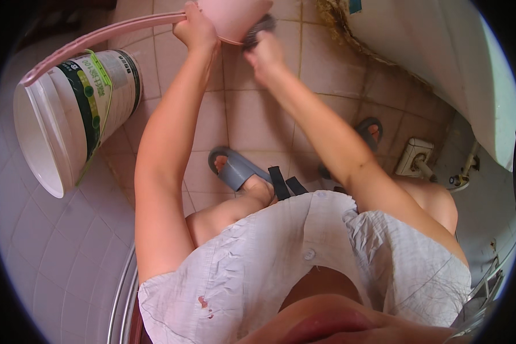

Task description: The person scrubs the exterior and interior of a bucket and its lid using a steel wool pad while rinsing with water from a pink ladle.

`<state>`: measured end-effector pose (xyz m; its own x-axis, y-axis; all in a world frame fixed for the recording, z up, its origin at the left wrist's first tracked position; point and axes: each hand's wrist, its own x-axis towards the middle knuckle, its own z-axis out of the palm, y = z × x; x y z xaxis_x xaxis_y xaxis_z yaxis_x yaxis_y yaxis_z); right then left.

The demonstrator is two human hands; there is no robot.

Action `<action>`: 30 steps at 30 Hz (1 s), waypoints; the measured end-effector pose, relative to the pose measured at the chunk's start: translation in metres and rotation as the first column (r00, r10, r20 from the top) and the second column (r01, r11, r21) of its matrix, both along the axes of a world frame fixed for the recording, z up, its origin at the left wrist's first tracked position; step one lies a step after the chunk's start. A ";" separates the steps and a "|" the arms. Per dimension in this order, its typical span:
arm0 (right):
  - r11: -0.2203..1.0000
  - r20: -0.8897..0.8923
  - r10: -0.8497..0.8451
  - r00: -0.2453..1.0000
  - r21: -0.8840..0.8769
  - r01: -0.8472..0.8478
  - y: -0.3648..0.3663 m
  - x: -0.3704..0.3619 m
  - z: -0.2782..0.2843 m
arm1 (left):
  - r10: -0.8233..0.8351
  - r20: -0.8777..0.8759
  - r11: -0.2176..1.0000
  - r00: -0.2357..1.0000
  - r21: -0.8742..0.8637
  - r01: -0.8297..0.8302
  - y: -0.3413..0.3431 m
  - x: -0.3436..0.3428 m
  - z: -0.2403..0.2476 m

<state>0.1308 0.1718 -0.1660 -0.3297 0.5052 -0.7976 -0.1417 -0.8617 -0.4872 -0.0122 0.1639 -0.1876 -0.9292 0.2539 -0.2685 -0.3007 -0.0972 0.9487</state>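
A pink long-handled water dipper (232, 20) is at the top of the view, its bowl cut off by the upper edge. My left hand (198, 27) is closed round the handle where it joins the bowl. The long handle stretches left over a white bucket. In my right hand (268, 57) is a dark scouring pad (259, 31), smeared by motion and pressed against the right side of the bowl near its rim. Whether it is metal or plastic I cannot tell.
The white bucket (37, 137) with a green label lies tilted at the left, mouth toward me. Tiled floor (258, 120) spreads below my hands, and my feet are in grey slippers (235, 170). A pale basin or tub (441, 57) curves along the right, near a floor pipe fitting (417, 157).
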 end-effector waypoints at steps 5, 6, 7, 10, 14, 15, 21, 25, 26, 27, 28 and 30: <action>0.987 -0.057 -0.149 0.987 -0.062 0.145 0.015 -0.004 -0.013 | -0.102 -0.006 0.994 0.995 0.033 0.102 0.009 0.010 -0.006; 0.983 -0.128 -0.169 0.977 -0.092 0.158 0.027 0.005 -0.024 | -0.138 0.042 0.990 0.990 0.044 0.136 0.004 0.014 -0.005; 0.979 -0.203 -0.184 0.962 -0.121 0.161 0.038 0.013 -0.027 | -0.169 0.083 0.985 0.982 0.059 0.164 -0.004 0.014 -0.002; 0.989 -0.359 0.058 0.932 -0.106 -0.102 0.081 0.035 -0.034 | -0.379 0.280 0.920 0.882 0.011 0.392 -0.045 0.018 0.007; 0.632 -0.163 0.774 0.611 0.165 -0.757 0.105 0.015 -0.015 | -0.471 0.076 0.841 0.879 -0.263 0.473 -0.082 0.044 0.007; 0.439 0.153 0.851 0.502 0.317 -0.841 0.103 0.009 -0.019 | -0.495 -0.021 0.838 0.869 -0.275 0.471 -0.081 0.042 0.005; -0.326 0.838 0.322 0.439 0.534 -0.780 0.041 -0.007 0.062 | -0.557 -0.321 0.795 0.766 -0.472 0.380 -0.071 0.019 0.026; -0.269 0.677 0.387 0.625 0.732 -0.626 0.050 0.001 0.026 | -0.523 -0.439 0.835 0.731 -0.437 0.336 -0.071 0.026 0.026; 0.039 0.672 0.668 0.321 0.399 -0.916 0.072 -0.005 0.037 | -0.533 -0.433 0.828 0.727 -0.447 0.340 -0.074 0.030 0.026; 0.027 0.721 0.640 0.267 0.326 -0.945 0.078 0.000 0.029 | -0.542 -0.427 0.820 0.724 -0.457 0.345 -0.076 0.033 0.027; 0.013 0.767 0.605 0.215 0.261 -0.965 0.085 -0.001 0.034 | -0.546 -0.433 0.817 0.717 -0.464 0.342 -0.075 0.031 0.030; 0.048 0.788 0.572 0.229 0.246 -0.968 0.082 0.002 0.042 | -0.552 -0.439 0.809 0.709 -0.488 0.327 -0.074 0.027 0.033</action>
